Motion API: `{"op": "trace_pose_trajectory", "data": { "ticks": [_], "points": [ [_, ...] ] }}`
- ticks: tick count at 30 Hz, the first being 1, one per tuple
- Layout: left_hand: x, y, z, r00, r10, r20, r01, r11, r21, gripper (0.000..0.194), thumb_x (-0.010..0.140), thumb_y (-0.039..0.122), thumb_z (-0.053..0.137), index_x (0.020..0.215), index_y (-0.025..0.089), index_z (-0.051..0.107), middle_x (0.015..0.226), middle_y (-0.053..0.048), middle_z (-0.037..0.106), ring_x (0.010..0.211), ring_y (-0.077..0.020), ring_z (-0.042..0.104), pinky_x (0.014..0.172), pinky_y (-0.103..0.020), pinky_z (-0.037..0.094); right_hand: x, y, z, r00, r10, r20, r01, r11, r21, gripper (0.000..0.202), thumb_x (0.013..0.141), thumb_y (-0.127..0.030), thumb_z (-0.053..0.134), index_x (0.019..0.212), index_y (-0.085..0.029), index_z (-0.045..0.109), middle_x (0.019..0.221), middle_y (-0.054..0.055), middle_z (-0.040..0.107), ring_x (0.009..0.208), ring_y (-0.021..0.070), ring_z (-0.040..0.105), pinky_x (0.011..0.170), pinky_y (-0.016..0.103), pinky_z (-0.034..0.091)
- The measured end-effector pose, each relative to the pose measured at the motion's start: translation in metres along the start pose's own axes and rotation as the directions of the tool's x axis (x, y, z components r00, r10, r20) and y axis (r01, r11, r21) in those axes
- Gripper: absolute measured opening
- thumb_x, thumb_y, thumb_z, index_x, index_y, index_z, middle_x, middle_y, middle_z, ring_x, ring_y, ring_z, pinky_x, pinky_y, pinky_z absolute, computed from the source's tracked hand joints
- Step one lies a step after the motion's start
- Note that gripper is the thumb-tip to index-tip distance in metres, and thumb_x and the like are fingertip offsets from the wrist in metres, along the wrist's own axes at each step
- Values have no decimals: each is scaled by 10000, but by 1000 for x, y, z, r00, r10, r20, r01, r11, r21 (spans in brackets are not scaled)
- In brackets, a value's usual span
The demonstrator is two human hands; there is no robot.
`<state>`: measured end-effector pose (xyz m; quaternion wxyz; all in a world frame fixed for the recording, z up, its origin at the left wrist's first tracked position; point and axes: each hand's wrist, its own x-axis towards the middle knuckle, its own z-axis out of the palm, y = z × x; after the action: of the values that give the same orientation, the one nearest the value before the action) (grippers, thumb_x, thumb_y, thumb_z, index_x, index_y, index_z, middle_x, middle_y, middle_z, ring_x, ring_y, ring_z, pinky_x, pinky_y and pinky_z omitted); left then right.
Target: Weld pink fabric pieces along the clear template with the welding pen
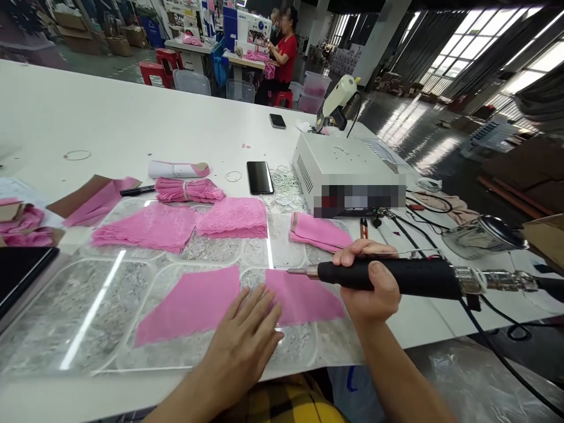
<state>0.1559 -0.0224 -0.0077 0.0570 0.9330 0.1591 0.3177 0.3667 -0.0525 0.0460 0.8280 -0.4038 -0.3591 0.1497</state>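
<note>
My right hand (374, 282) is wrapped round a black cabled handpiece (414, 276), whose narrow metal tip points left. The tip appears over the top edge of the right pink fabric piece (304, 302); I cannot tell whether it touches. Flat and with fingers stretched, my left hand (249, 329) lies at the gap between that piece and the left pink fabric piece (189, 305). Both pieces rest on a patterned, clear-surfaced mat (106, 299). Behind them are a pink fabric stack (233, 217), a wider pink stack (145, 226) and a small folded pink pile (319, 231).
A grey control box (348, 161) stands at the back right, with cables (484, 341) trailing off the table. Nearby are a phone (259, 177), a tied pink bundle (189, 190), a glass jar (476, 238) and a dark tablet-like slab (22, 273). A person (282, 56) sews farther back.
</note>
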Motion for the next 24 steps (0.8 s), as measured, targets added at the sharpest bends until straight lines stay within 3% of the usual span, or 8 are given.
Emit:
{"op": "trace_pose_trajectory", "data": {
  "ticks": [4,16,21,24],
  "points": [
    [-4,-2,5,999,-19,49,17,999,38,284,946,206,506,1204,146,608,1263,-109,630,1264,-277,522,1072,-452,421,-3,6,2,998,37,42,-37,999,-2,80,740,-241,583,811,-217,611,774,-3,564,577,120,546,560,328,507],
    [-6,-1,5,999,-18,39,16,998,66,283,960,210,476,1197,136,612,1253,-102,637,1249,-285,532,1059,-466,431,-4,11,4,995,35,96,-35,999,-9,53,767,-243,596,810,-213,606,791,-9,563,584,114,556,569,327,515],
    [-7,-3,9,1000,-18,20,16,999,51,304,965,210,471,1232,133,595,1256,-109,631,1288,-270,495,1110,-458,368,-2,10,4,997,27,74,-26,1000,-16,69,769,-271,591,813,-218,589,786,-12,565,584,114,554,573,323,505],
    [-7,-3,11,1000,-14,-2,14,999,50,303,964,195,469,1230,122,594,1261,-126,624,1303,-274,478,1124,-464,341,4,3,-1,1000,27,-4,-27,999,-21,72,756,-265,580,810,-218,586,792,-10,560,585,114,547,575,324,501]
  ]
}}
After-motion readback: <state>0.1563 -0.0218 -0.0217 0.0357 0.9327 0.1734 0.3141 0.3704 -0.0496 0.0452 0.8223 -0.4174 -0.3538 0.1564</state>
